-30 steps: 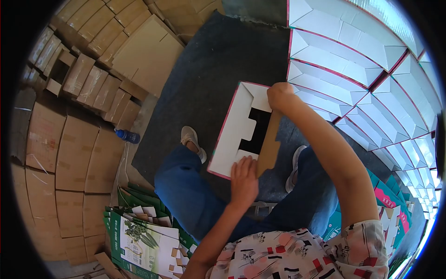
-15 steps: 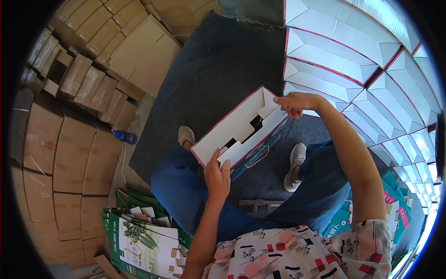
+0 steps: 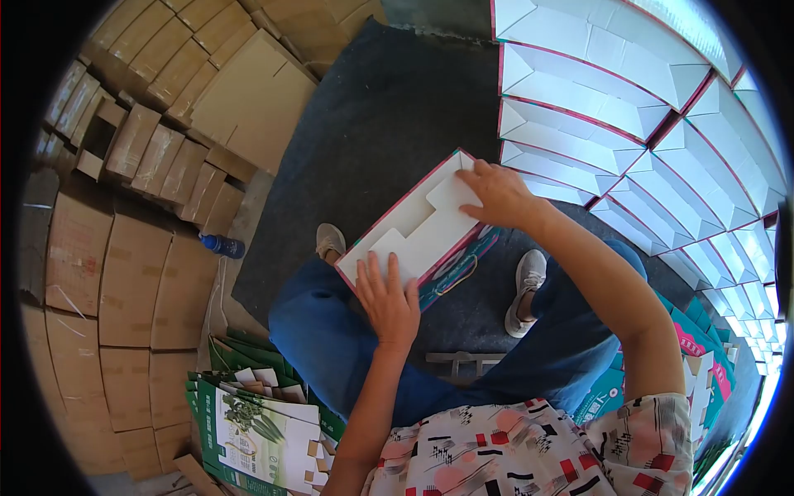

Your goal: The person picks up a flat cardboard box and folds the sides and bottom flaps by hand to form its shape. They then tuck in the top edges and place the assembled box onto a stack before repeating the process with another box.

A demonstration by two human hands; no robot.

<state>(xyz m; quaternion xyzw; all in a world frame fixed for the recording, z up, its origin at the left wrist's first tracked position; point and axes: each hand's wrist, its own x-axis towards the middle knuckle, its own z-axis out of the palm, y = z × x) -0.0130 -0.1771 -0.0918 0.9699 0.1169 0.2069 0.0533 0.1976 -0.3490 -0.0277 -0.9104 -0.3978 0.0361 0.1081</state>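
The lettering on the teal side (image 3: 488,240) of the box (image 3: 397,240) was too small for me to read, and a looped cord (image 3: 457,281) hung against it. Green cartons (image 3: 265,438), beyond the dark mat's (image 3: 397,91) near left corner, carried a vegetable picture and print I couldn't make out. By the near right corner, a pink label (image 3: 688,341) on teal cartons (image 3: 604,393) was just as illegible.

The box was between the person's knees, over the mat's near part, white flaps uppermost. The left hand (image 3: 389,306) lay flat on its near left end, fingers spread; the right hand (image 3: 500,197) pressed the far right end, fingers loosely bent, thumb apart. Neither was closed around anything.

Half a second earlier dark gaps had shown between the flaps; now they lay flatter, a pale surface filled the notch, and the right hand had come farther over the top.
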